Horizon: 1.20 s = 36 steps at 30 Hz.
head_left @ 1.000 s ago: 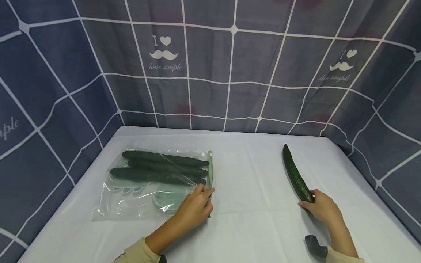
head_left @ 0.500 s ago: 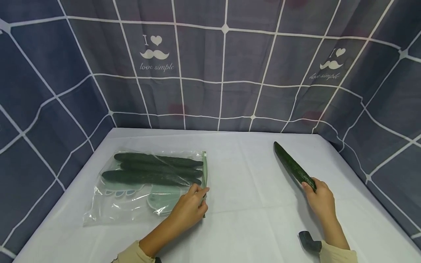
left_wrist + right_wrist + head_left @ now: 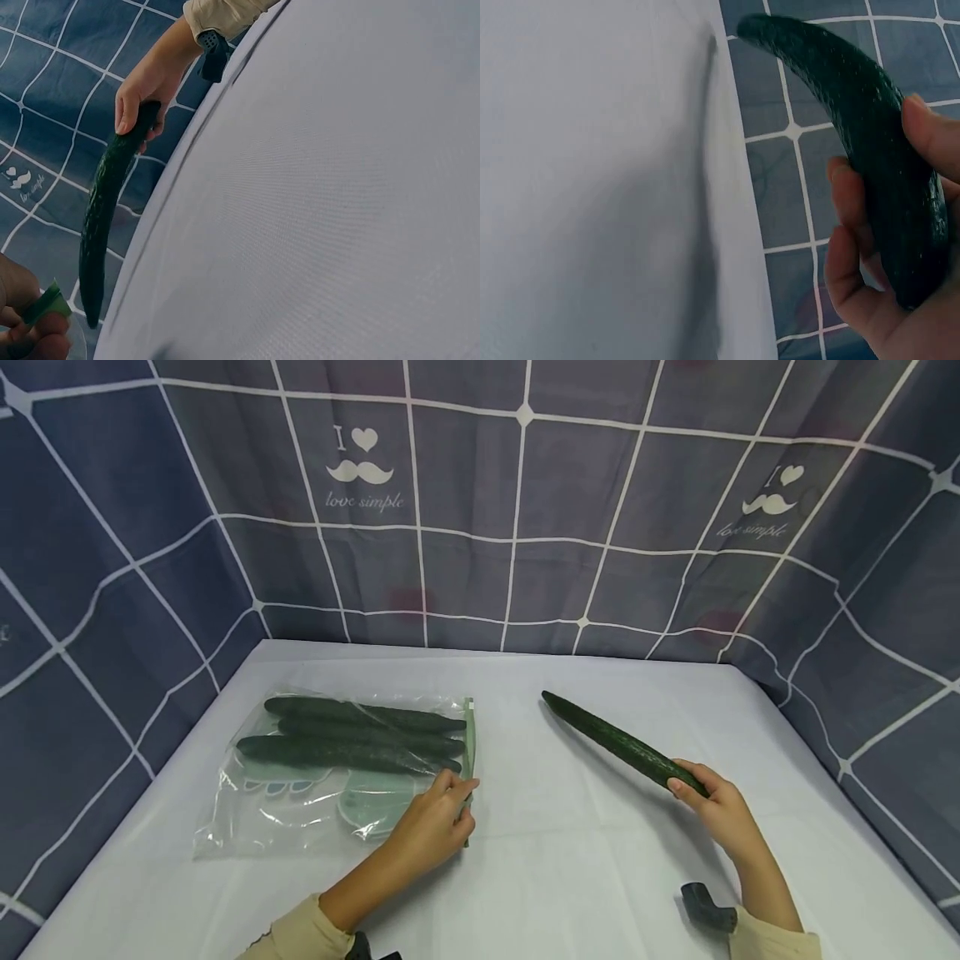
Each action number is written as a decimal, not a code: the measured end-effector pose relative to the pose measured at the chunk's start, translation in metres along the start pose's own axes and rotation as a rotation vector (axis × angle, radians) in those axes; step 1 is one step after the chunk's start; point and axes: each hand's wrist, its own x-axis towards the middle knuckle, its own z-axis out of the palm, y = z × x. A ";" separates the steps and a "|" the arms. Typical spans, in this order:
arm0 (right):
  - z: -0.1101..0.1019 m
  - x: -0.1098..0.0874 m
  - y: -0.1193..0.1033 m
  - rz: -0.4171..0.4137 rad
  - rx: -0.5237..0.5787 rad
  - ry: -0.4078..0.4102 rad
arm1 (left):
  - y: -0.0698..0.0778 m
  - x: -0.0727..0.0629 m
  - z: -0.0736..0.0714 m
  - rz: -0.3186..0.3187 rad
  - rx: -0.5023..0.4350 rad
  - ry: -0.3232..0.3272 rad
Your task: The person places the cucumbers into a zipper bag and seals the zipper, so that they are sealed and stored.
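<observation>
My right hand (image 3: 716, 806) grips a long dark green cucumber (image 3: 618, 742) by its near end. The cucumber is held above the table, its far tip pointing left toward the bag; the right wrist view shows fingers and thumb wrapped round the same cucumber (image 3: 870, 120). On the left lies a clear plastic zip bag (image 3: 300, 827) with 3 cucumbers (image 3: 352, 752) inside. My left hand (image 3: 431, 818) pinches the green edge strip (image 3: 470, 735) at the bag's right side. In the left wrist view, that green strip (image 3: 49, 304) shows between the fingertips.
A white cloth covers the table (image 3: 555, 877). Dark grey-blue curtain (image 3: 465, 568) with white grid lines surrounds it at the back and sides. A black wrist camera mount (image 3: 705, 906) sticks out beside my right sleeve.
My right hand has lifted the cucumber and swung its far tip leftward toward the bag. The left hand has stayed at the bag's edge.
</observation>
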 end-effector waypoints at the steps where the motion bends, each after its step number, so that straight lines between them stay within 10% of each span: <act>1: 0.001 -0.001 -0.001 -0.008 0.036 -0.035 | 0.000 0.000 0.000 0.000 0.004 -0.003; 13: 0.018 -0.007 -0.014 -0.272 0.319 -0.305 | 0.002 -0.006 0.000 -0.007 0.008 0.023; 36: 0.035 -0.002 -0.024 -0.354 0.479 -0.479 | 0.004 -0.001 -0.007 0.035 0.057 0.070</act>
